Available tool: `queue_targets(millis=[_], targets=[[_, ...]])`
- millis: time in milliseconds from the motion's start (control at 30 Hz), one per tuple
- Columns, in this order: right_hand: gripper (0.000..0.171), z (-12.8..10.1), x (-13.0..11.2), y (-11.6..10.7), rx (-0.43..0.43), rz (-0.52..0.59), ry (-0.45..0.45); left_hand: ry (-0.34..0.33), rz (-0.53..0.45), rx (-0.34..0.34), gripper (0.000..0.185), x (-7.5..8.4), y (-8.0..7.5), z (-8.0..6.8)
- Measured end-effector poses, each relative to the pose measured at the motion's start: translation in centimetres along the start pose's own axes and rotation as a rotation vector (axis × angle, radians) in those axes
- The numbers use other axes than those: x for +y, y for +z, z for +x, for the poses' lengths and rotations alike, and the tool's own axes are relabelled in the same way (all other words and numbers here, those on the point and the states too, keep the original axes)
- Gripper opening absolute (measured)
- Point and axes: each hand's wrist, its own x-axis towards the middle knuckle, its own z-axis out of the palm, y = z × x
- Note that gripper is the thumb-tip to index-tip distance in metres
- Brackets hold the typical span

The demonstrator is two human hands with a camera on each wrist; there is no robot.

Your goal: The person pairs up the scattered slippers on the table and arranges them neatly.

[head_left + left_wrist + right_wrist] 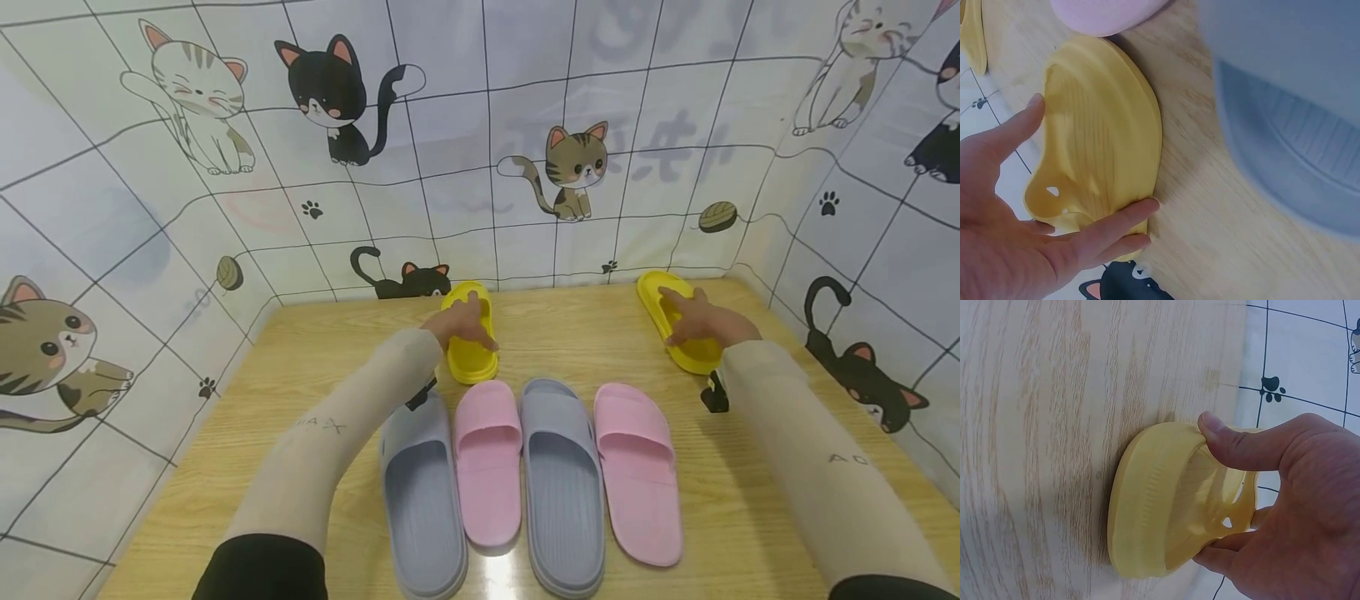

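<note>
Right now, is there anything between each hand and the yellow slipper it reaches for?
No, nothing visible. The left hand already grips the left yellow slipper, and the right hand grips the right yellow slipper by its strap. The grey and pink slippers lie nearer the person, out of the way.
</note>
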Motion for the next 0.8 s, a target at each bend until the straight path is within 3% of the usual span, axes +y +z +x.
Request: queue_targets(millis=[200, 467, 800], targets=[[0.103, 0.2, 0.2, 0.1, 0.012, -0.014, -0.023, 0.049, 0.053, -0.002, 0.122, 0.9, 0.5, 0.2], [0.101, -0.2, 0.0, -0.2, 0.016, -0.007, -0.001, 0.007, 0.034, -0.009, 0.121, 2.0, 0.2, 0.3], [0.102, -0.1, 0.1, -0.1, 0.003, 0.003, 0.017, 0.01, 0.028, 0.012, 0.115, 2.9, 0.7, 0.2]])
